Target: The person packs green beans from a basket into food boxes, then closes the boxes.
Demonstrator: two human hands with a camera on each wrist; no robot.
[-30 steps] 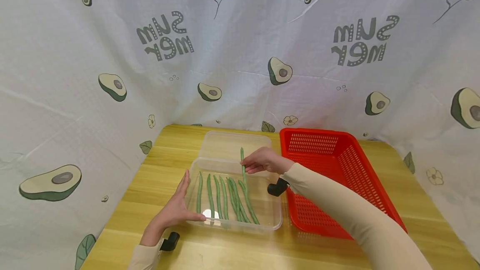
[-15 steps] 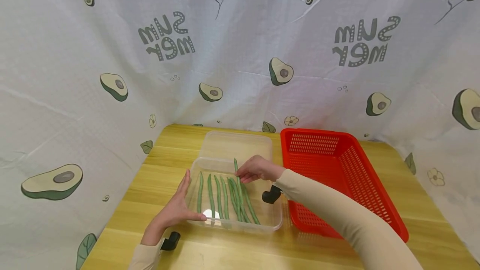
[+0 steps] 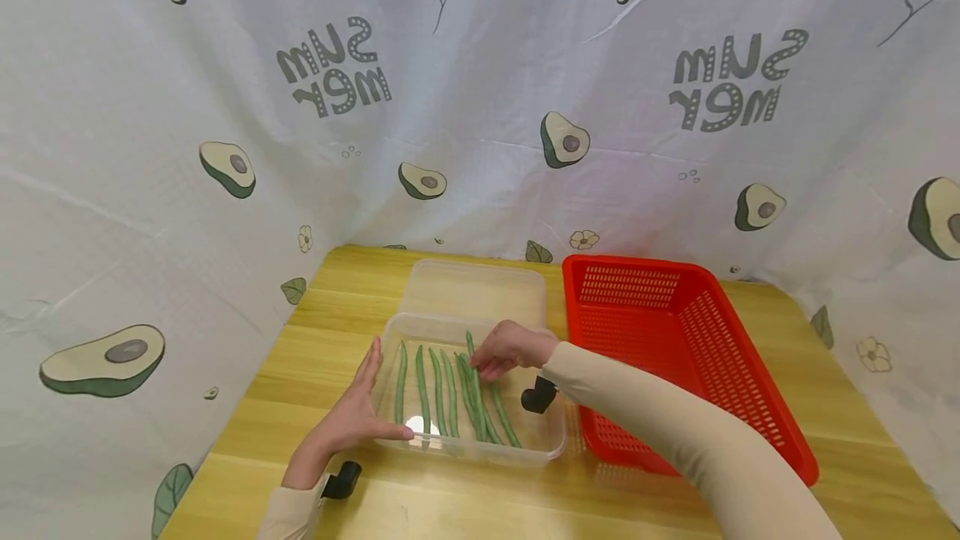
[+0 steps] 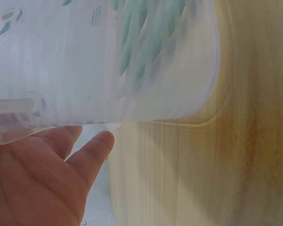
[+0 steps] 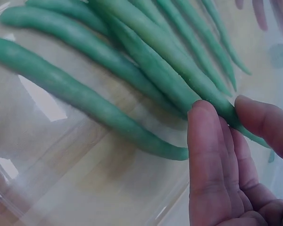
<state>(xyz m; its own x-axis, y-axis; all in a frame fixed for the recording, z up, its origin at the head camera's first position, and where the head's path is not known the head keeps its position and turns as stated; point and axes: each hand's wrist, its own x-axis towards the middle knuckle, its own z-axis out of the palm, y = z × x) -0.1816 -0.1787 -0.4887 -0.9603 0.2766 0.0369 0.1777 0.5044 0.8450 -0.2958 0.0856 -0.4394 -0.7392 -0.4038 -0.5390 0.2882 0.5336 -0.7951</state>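
Observation:
A clear plastic container (image 3: 528, 432) stands on the table with several green beans (image 3: 422, 386) laid lengthwise side by side in it. My left hand (image 3: 347, 422) braces its near left corner, thumb along the front rim and fingers extended by the left wall. In the left wrist view, that hand (image 4: 42, 174) lies against the container's outside. Inside the container, my right hand (image 3: 513, 348) pinches one green bean (image 5: 193, 82) near its far end. The bean lies low over the others, between thumb and fingertips. A separate bean (image 5: 104, 110) lies just to the right.
Behind the container lies a flat, clear lid (image 3: 472, 286). A red perforated basket (image 3: 633, 319) stands close on the right, with the right forearm passing over its near left part. A printed curtain (image 3: 480, 107) surrounds the back and sides of the wooden table (image 3: 450, 498).
My right hand has moved down and left with its bean, bringing it from the raised, right-hand position into line beside the other beans. The left hand and container have stayed put.

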